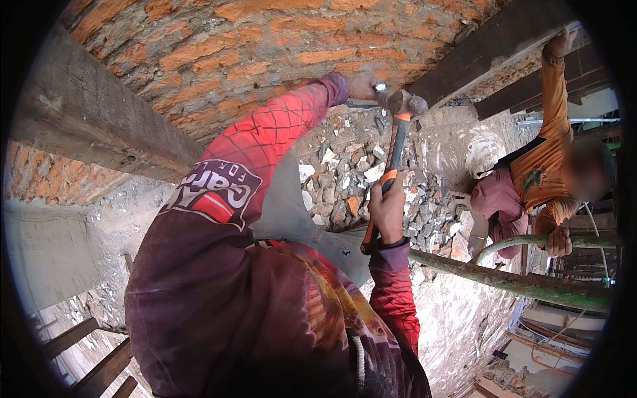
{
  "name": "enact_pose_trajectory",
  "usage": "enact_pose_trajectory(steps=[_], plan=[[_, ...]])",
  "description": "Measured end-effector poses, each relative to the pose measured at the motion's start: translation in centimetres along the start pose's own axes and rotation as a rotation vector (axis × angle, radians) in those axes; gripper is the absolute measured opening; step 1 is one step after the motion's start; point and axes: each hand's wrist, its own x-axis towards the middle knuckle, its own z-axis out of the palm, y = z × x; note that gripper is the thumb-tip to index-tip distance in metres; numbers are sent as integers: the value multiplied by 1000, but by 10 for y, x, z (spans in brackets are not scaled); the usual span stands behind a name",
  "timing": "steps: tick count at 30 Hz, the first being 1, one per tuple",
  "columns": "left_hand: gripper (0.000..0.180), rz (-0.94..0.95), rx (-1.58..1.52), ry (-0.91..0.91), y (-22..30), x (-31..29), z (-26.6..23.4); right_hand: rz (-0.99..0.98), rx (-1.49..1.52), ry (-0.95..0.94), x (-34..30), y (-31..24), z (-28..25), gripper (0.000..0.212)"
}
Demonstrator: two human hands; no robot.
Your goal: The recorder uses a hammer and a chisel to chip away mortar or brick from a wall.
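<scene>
Because the hammer [398, 144] at 2 o'clock looks heavy, the right grip [388, 209] is wrapped round it, likely for control, while the left grip [361, 87] at 1 o'clock seems curled round a chisel [379, 87].

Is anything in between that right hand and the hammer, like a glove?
Nothing visible: the bare right hand wraps directly around the handle of the hammer, whose head shows beside the left hand.

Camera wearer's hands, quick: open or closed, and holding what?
Left hand: closed around a shiny-ended metal tool, mostly hidden.
Right hand: closed, holding the hammer.
</scene>
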Motion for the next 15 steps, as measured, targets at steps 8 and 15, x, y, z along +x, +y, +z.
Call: enact_pose_trajectory(steps=[8, 15], plan=[[52, -62, -20, 16, 5, 4, -20, 156, 523, -3, -46, -86, -110, 21], [58, -76, 55, -51, 40, -13, -24, -926, 508, 703, -8, -200, -235, 14]])
